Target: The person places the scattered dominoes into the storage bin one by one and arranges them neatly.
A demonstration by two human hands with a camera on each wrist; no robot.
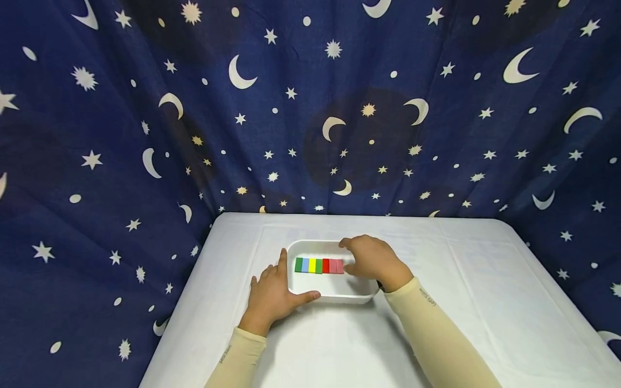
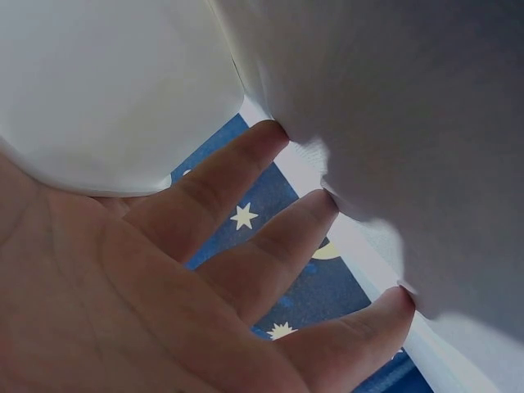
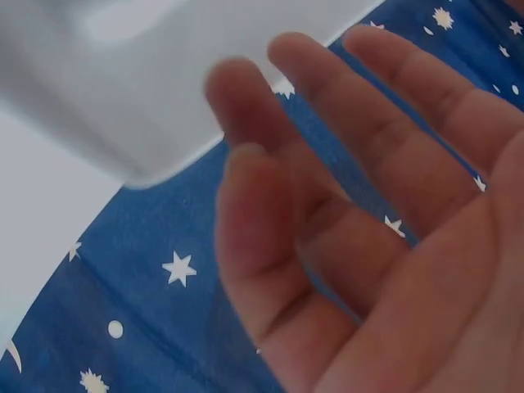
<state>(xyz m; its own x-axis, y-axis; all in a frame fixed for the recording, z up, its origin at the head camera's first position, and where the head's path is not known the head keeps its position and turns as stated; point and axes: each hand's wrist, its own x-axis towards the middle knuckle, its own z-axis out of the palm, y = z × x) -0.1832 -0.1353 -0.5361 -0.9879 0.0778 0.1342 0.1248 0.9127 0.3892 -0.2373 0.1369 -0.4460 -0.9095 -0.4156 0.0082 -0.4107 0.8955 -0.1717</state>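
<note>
A white plastic tray (image 1: 335, 299) holds a row of small, flat coloured blocks (image 1: 312, 265) in green, blue, yellow, green, red and pink. My left hand (image 1: 273, 297) lies along the tray's left side, thumb stretched over the near rim. In the left wrist view its spread fingertips (image 2: 270, 131) rest on the tablecloth beside the tray. Over the right part of the tray, my right hand (image 1: 375, 261) has its thumb close to the pink end of the row. Its thumb and fingers (image 3: 385, 155) are loosely bent in the right wrist view, with nothing visible between them.
The tray stands on a table with a white cloth (image 1: 485, 302). Behind and beside the table hangs a dark blue curtain (image 1: 291, 134) with moons and stars. Beige sleeves (image 1: 436, 328) cover both forearms.
</note>
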